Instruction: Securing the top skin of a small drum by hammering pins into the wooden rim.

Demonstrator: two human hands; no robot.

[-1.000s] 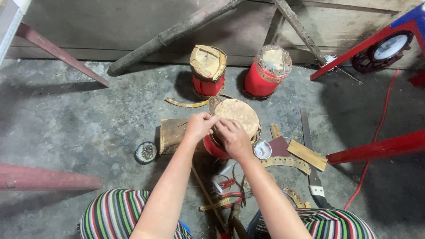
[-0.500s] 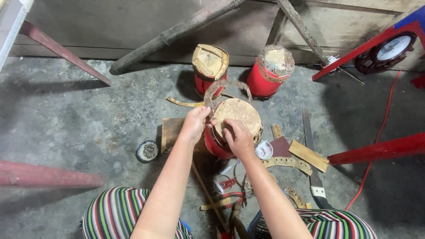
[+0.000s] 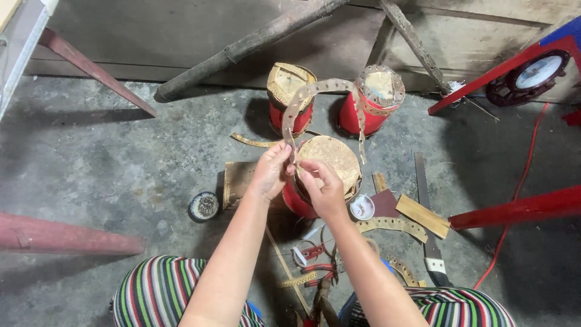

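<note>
Your left hand [image 3: 270, 172] pinches the near end of a long tan hide strip punched with holes [image 3: 321, 88], fingers closed on it just at the 9 o'clock rim of the small red drum with a pale skin head [image 3: 330, 158]. Your right hand [image 3: 321, 188] sits at the drum's 7 o'clock edge, thumb and forefinger closed narrow; whether it grips the strip or only the skin's edge is hard to make out. The strip rises from your fingers, arches toward 12 o'clock, and drops again on the drum's 1 o'clock side, its far end hanging loose.

Room is tight past the drum: two more red drums, one with a yellowish head [image 3: 290, 97] and one with a whitish head [image 3: 374, 100], stand just beyond the arch at 12 o'clock, with a grey wooden pole [image 3: 254, 45] and the wall behind them. At 9 o'clock a flat wooden block [image 3: 239, 181] touches the drum's side, and a small round tin [image 3: 204, 206] lies beyond it; past that the concrete floor [image 3: 91, 175] lies open out to a dull red bar [image 3: 66, 236]. At 3 o'clock lie a small white dish [image 3: 362, 207], a curved punched strip [image 3: 393, 225], a wooden slat [image 3: 422, 216] and a long metal blade [image 3: 426, 218], then a red frame rail [image 3: 520, 209].

Red-handled tools [image 3: 315, 260] between your striped knees [image 3: 157, 290] are partly hidden by your forearms and cut off by the lower edge.
</note>
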